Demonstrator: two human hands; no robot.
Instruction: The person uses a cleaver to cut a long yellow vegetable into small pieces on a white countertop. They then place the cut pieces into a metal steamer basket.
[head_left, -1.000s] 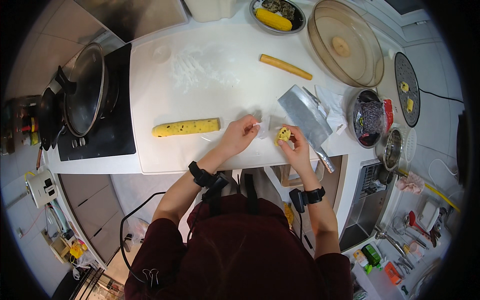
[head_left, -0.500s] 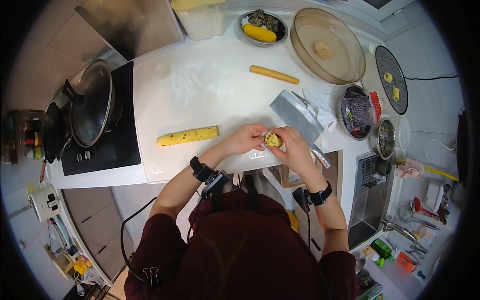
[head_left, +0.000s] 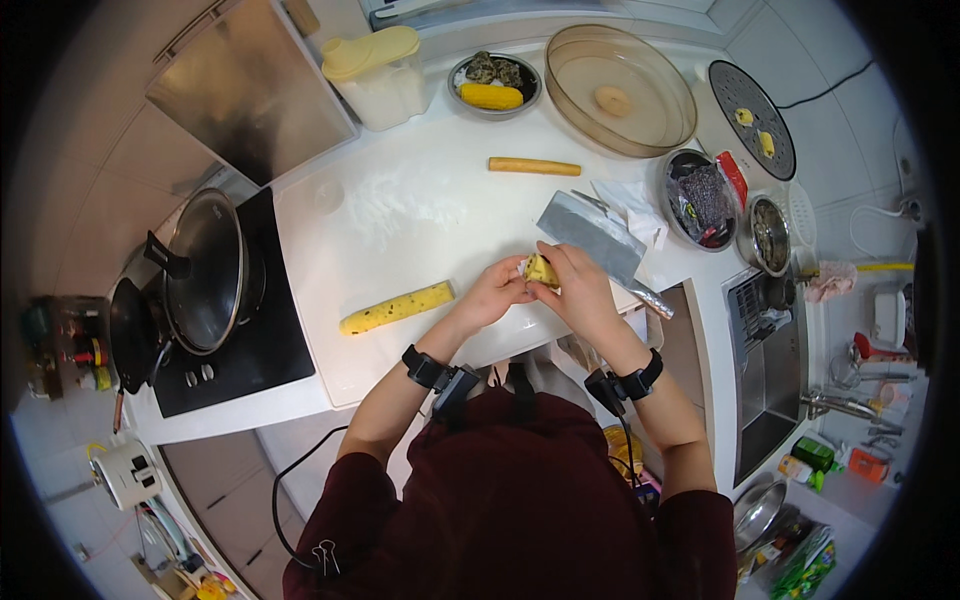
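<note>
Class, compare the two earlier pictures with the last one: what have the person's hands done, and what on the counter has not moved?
The left hand and right hand have closed together around the small yellow dough piece, which the right hand alone held before. The long speckled yellow roll, the thin orange stick and the steel cleaver lie where they were.

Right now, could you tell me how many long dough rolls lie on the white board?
2: a speckled yellow roll near the board's front left, and a plain orange roll at its far edge. Both hands hold a smaller piece.

Yellow dough piece (head_left: 541, 270) mostly hidden by fingers; small bowls' (head_left: 770, 235) contents too small to tell.
</note>
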